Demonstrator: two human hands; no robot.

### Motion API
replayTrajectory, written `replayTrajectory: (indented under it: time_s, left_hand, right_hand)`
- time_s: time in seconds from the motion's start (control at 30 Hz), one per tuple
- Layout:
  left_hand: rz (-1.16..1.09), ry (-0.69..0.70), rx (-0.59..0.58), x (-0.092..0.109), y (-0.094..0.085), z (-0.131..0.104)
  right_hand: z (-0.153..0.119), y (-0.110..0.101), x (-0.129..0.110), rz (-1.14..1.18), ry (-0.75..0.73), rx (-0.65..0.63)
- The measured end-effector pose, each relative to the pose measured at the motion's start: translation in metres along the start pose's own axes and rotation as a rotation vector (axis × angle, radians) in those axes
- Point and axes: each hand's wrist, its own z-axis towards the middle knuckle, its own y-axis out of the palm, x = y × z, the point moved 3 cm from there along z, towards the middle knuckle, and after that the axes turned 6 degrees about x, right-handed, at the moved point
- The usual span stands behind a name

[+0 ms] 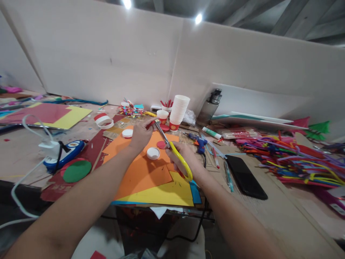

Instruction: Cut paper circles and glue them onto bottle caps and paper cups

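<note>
My right hand is closed round the yellow handles of a pair of scissors, whose metal blades point up and to the left. Beyond the orange sheets, my left hand pinches a small red piece at the blade tips; whether the blades touch it I cannot tell. Under the hands lie orange paper and yellow paper. A shallow white cup piece sits between my arms, with a red disc beside it. Another white, red-sided piece rests left of my left hand.
Stacked paper cups stand at the back, near a grey bottle. To the right are a blue glue gun, a black phone and a heap of pipe cleaners. A green disc and white cable lie left.
</note>
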Motion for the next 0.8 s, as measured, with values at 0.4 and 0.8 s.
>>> replayTrajectory:
  time_s: [0.4, 0.8]
  left_hand:
    - [-0.036, 0.026, 0.012, -0.007, 0.0024, 0.0007]
    - [-0.071, 0.006, 0.007, -0.0077, 0.0028, 0.0002]
  right_hand:
    - [-0.0003, 0.002, 0.0038, -0.013, -0.08, -0.006]
    - [-0.0013, 0.0017, 0.0028, 0.01, -0.02, 0.001]
